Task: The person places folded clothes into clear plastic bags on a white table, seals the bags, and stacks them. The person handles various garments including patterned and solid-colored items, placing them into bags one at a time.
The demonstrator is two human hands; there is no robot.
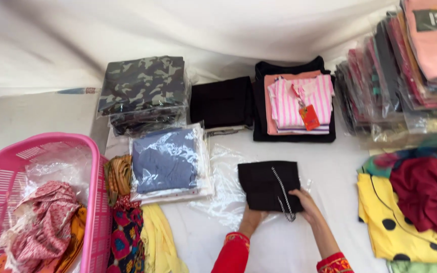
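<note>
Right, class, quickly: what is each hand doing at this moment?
Left hand: closed on the near edge of the folded black garment, fingers tucked under it.
Right hand: gripping the same garment's right corner, by its drawstring.

White draped cloth backdrop [127, 30], daylit.

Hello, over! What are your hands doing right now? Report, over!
Left hand and right hand both grip folded black garment at its near edge. Garment lies on clear plastic bag. Nothing blocking.
</note>
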